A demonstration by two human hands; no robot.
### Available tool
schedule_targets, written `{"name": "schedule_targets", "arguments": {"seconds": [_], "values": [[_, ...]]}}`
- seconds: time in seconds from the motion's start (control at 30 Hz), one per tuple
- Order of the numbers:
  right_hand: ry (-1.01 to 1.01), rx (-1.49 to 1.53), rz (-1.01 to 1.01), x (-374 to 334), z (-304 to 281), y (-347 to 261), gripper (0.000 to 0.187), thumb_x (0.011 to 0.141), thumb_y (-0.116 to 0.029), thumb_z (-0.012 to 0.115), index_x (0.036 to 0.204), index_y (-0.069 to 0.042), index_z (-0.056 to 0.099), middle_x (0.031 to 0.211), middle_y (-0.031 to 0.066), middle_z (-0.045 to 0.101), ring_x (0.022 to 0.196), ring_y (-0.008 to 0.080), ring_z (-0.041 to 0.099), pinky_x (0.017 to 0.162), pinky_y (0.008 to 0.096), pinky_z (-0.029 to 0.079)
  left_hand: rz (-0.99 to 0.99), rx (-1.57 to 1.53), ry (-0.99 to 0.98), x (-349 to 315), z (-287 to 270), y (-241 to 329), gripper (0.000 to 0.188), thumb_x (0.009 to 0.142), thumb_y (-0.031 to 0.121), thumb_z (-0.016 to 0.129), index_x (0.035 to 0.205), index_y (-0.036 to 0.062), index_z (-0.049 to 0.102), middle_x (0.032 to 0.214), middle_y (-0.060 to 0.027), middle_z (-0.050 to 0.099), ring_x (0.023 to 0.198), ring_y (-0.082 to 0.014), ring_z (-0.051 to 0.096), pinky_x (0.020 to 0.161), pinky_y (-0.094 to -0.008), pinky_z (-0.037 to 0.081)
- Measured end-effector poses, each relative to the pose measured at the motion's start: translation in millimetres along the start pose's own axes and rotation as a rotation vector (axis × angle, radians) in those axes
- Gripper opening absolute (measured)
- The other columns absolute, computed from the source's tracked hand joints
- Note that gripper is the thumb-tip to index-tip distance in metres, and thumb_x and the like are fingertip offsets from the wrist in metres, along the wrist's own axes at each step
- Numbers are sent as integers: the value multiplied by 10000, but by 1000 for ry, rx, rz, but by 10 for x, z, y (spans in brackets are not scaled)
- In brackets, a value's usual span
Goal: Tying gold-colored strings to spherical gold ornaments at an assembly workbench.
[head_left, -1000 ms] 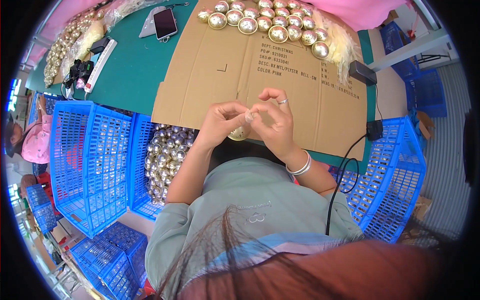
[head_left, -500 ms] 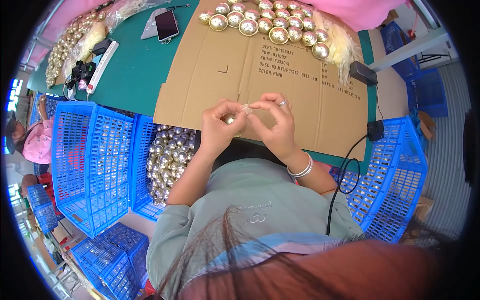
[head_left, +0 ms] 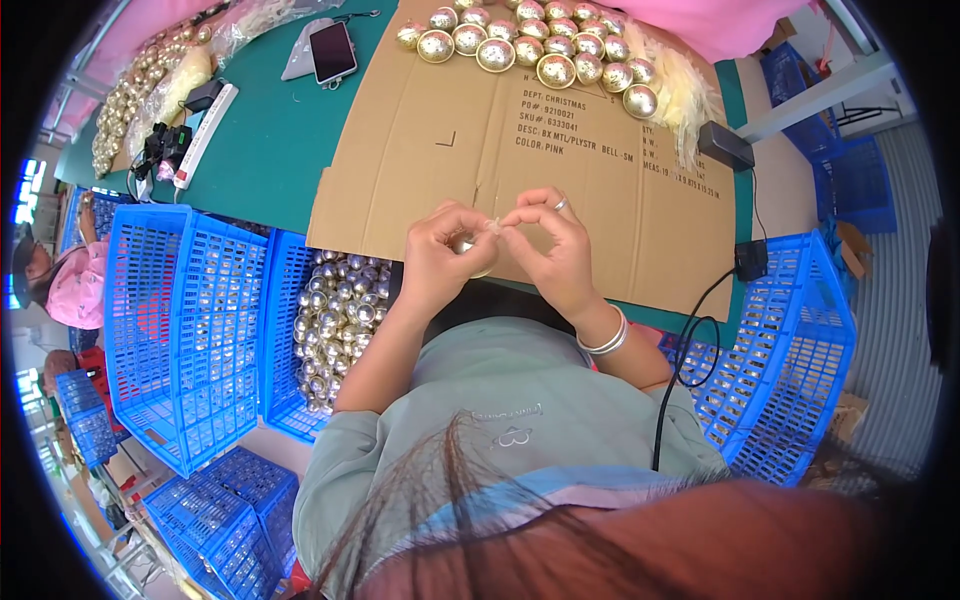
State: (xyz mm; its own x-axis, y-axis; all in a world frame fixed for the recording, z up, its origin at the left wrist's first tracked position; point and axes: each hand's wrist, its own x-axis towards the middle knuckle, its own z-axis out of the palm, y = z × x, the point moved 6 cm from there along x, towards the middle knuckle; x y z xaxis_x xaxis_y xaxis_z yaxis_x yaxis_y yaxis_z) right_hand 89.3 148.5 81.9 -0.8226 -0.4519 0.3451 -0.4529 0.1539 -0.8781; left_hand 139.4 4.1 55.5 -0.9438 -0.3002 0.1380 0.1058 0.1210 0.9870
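Observation:
My left hand (head_left: 446, 247) is closed, with thumb and fingers pinched together. A shiny pale-gold bell (head_left: 464, 245) shows through the gap between its thumb and forefinger; most of it is hidden by the hand. My right hand (head_left: 555, 250), with a ring and bangles, pinches a thin pale ribbon (head_left: 494, 226) against the left fingertips. Whether the ribbon is looped or knotted is too small to tell. Both hands are held over the near edge of a flattened cardboard sheet (head_left: 420, 180). At its far side sit several speckled metallic bells (head_left: 556, 70), beside a bundle of pale ribbons (head_left: 690, 105).
Below my left forearm, a blue crate (head_left: 285, 350) holds many metallic bells (head_left: 335, 320). Another blue crate (head_left: 185, 330) stands left of it, and one (head_left: 790, 350) at the right. A phone (head_left: 333, 52), a power strip (head_left: 205, 135) and a black cable (head_left: 680, 370) are nearby. Another person (head_left: 75, 280) sits far left.
My right fingers have shifted slightly at the ribbon, drawing closer together over the left fingertips. The bell stays in my left hand, and the rest looks the same.

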Motion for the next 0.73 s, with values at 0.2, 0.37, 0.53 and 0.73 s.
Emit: {"name": "schedule_targets", "arguments": {"seconds": [0.2, 0.37, 0.53, 0.73], "values": [[-52, 386, 199, -76, 111, 134, 64, 855, -106, 596, 840, -45, 583, 995, 43, 501, 971, 151, 478, 877, 289, 376, -147, -369, -77, -54, 93, -94, 66, 820, 74, 671, 855, 21, 651, 815, -9, 621, 680, -54, 558, 597, -206, 448], [-133, 701, 360, -72, 206, 176, 83, 917, -97, 517, 867, -50, 563, 1067, 4, 435, 971, 73, 425, 858, 250, 369, -266, -713, -172, -100, 211, -285, 107, 894, 138, 624, 928, 37, 637, 857, -12, 635, 761, -73, 593, 685, -224, 489], [-94, 653, 402, -26, 205, 112, 94, 870, -75, 559, 823, 4, 578, 1122, 67, 431, 1141, 146, 412, 856, 265, 418, -257, -932, -156, -116, 291, -334, 137, 916, 171, 604, 942, 39, 627, 874, -2, 625, 798, -78, 588, 698, -227, 487], [-169, 660, 470, -19, 205, 76, 85, 875, -116, 576, 848, -40, 603, 1113, 29, 414, 1014, 89, 426, 905, 264, 357, 81, -625, -335, -26, 197, -305, 155, 900, 203, 627, 993, 79, 626, 899, -53, 619, 883, -149, 577, 802, -280, 474]]}}
